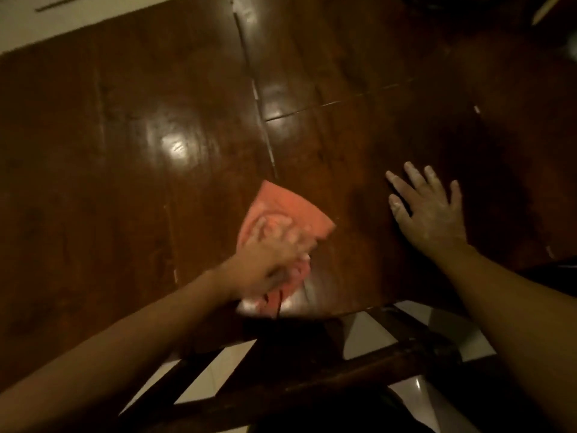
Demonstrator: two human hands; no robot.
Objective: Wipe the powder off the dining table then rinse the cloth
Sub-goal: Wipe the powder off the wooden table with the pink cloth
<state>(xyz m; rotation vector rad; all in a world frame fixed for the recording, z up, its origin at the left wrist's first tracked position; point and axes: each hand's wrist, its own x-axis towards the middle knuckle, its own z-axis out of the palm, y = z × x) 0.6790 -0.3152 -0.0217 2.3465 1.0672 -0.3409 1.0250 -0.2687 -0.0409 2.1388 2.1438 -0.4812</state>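
Observation:
A pink-orange cloth (pixel 282 207) lies on the dark glossy wooden dining table (pixel 125 151), near its front edge. My left hand (pixel 268 254) is on top of the cloth and is motion-blurred; its fingers seem to press into the fabric, though the blur hides how they lie. White powder (pixel 299 296) smears the tabletop just in front of the cloth, at the table's edge. My right hand (pixel 427 207) rests flat on the wood to the right, fingers spread, dusted with white powder.
A dark wooden chair (pixel 312 370) stands tucked against the table's front edge, below my arms. Pale floor tiles (pixel 368 335) show through its frame. A seam (pixel 259 98) runs across the tabletop.

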